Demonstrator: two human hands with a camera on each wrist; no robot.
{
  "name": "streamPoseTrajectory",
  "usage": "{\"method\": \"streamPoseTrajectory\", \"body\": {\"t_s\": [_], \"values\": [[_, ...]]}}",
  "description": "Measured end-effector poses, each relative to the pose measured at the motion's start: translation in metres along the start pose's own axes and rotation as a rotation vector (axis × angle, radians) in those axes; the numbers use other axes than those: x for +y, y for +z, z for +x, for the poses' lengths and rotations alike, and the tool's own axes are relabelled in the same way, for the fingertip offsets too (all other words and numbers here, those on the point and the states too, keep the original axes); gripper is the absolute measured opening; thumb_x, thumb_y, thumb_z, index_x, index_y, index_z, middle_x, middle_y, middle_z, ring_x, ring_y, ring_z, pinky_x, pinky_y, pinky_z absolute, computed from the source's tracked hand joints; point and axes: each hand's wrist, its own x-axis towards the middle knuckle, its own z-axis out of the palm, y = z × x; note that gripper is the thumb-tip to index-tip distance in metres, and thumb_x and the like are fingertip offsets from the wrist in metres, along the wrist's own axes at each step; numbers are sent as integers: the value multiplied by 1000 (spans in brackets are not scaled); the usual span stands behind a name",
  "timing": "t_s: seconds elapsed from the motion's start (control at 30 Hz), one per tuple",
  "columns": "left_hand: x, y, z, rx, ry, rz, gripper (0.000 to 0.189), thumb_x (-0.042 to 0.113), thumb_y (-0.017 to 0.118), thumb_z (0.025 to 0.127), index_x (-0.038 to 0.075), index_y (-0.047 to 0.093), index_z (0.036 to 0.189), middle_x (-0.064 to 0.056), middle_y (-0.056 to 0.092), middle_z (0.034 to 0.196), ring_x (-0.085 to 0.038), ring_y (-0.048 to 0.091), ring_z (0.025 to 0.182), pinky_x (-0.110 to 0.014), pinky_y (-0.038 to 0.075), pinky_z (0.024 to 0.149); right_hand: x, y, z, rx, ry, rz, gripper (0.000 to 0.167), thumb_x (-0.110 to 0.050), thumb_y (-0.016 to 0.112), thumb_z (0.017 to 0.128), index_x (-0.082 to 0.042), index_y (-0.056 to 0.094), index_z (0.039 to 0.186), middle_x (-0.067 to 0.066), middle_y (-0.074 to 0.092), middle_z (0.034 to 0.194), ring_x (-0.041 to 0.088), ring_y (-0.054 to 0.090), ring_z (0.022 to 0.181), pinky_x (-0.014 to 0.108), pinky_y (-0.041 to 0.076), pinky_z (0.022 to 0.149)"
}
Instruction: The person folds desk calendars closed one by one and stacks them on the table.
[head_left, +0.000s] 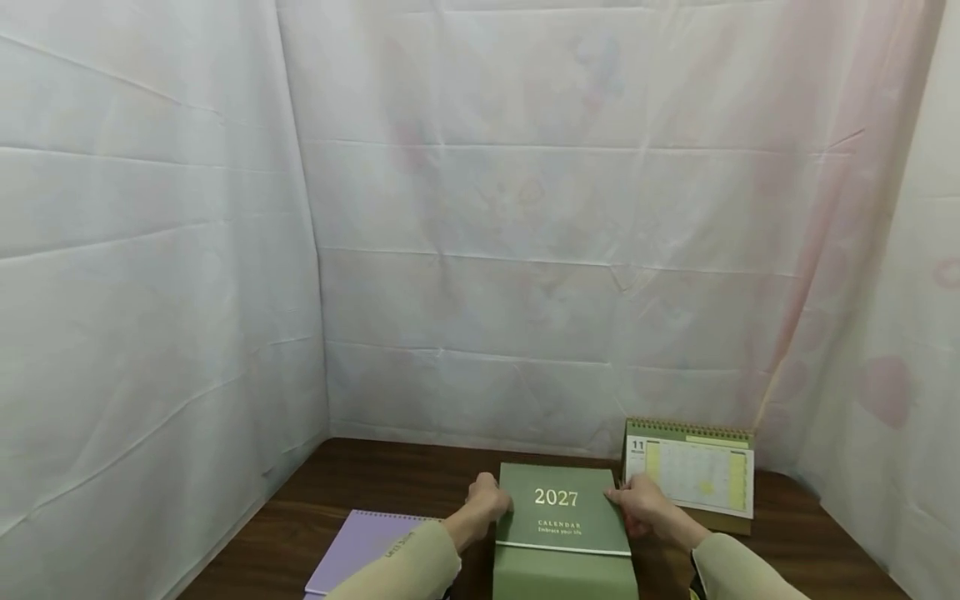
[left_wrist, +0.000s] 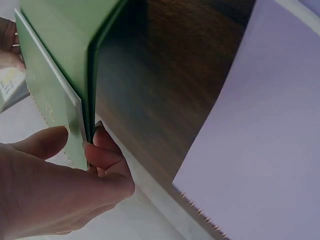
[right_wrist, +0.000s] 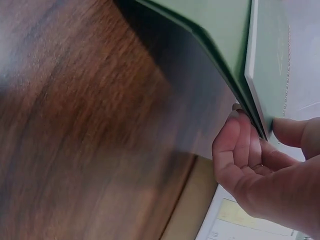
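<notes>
A green desk calendar [head_left: 558, 533] with "2027" and "CALENDAR" in gold stands at the middle front of the head view. My left hand [head_left: 482, 508] pinches its left edge, thumb over the front cover and fingers behind; the left wrist view shows this hand [left_wrist: 65, 185] close up. On the opposite edge, my right hand [head_left: 651, 507] has the same kind of grip. In the right wrist view, the fingers [right_wrist: 235, 137] curl behind the green board [right_wrist: 225, 30]. The calendar's folded base spreads toward me below the cover.
To the left, a purple spiral-bound calendar or notebook [head_left: 367, 542] lies partly under my left sleeve. Behind my right hand stands another green spiral desk calendar [head_left: 697, 475], showing a page marked 11. White cloth [head_left: 480, 250] hangs around the dark wooden table [head_left: 405, 475].
</notes>
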Motion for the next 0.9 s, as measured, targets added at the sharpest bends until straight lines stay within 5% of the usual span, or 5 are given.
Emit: {"method": "streamPoseTrajectory", "body": {"t_s": [0.47,0.9], "values": [[-10,14,4,-21,-24,50,29,-4,67,82,-11,56,108,-25,62,99,-33,61,82,-40,51,61,19,14,16,21,73,-40,44,-18,65,90,-17,42,52,-6,40,42,6,43,39,21,44,39],[-11,24,8,-7,-39,86,26,-6,70,80,-9,59,104,-23,65,97,-35,63,83,-36,47,58,23,18,17,50,23,-140,45,-16,67,87,-16,43,49,-5,40,40,7,41,37,20,38,36]]}}
